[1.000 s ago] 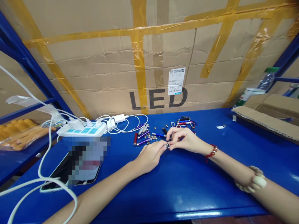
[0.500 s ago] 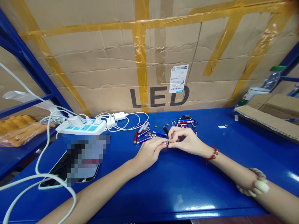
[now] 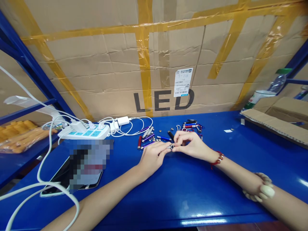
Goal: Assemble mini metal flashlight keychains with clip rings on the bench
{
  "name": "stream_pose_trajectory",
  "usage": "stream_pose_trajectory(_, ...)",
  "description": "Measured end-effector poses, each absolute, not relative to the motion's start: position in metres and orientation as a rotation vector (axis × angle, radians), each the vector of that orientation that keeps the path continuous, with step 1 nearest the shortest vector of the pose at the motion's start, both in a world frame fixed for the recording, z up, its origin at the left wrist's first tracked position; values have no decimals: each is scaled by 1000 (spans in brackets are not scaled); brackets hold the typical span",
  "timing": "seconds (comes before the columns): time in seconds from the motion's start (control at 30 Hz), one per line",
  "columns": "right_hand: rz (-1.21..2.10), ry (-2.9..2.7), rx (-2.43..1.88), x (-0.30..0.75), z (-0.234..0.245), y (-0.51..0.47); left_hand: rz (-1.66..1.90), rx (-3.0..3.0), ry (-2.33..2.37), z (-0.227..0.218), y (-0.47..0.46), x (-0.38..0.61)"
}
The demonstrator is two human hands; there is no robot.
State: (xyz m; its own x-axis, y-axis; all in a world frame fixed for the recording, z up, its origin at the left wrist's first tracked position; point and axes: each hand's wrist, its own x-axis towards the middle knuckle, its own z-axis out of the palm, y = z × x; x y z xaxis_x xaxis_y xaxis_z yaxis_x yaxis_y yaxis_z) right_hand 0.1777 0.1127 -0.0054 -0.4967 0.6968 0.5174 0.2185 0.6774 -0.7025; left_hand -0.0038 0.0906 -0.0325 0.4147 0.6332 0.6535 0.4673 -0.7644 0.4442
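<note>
My left hand (image 3: 152,158) is closed around a small silver tube (image 3: 171,147). Only its dark, ring-like end shows past the fingertips; the rest is hidden in the hand. Thumb and fingers of my right hand (image 3: 190,146) are pinched together at that end, and whatever they hold is too small to make out. Just behind my hands lie several pen-sized metal tubes, like small flashlights: a red tube (image 3: 139,142), a purple tube (image 3: 148,138), a blue tube (image 3: 164,138) and a black tube (image 3: 170,134). Small silver button cells (image 3: 157,139) are scattered among them.
More coloured tubes with clips (image 3: 191,124) lie behind my right hand. To the left are a white power strip (image 3: 84,133) with cables and a tablet-like device (image 3: 56,178), partly pixelated. An open cardboard box (image 3: 276,126) and a bottle (image 3: 279,81) stand right. Taped cardboard (image 3: 108,70) backs the blue table (image 3: 154,199).
Both hands stay together at the silver tube, with only a tiny shift of the fingers. The whole view has moved slightly. Nothing has visibly been taken up or let go.
</note>
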Motion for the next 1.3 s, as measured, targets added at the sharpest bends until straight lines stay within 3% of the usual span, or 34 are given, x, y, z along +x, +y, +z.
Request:
stream_pose_trajectory(0.53,743,-2024,-682,180,-6,116,989,2283,1141,-27,87,-1)
stream_pose_trajectory(0.93,719,-2074,-793,182,-1,116,976,2115,1159,-22,88,1)
stream_pose_trajectory(1.3,-222,-2228,-1355,199,5,116,1023,1973,1235,-19,84,3)
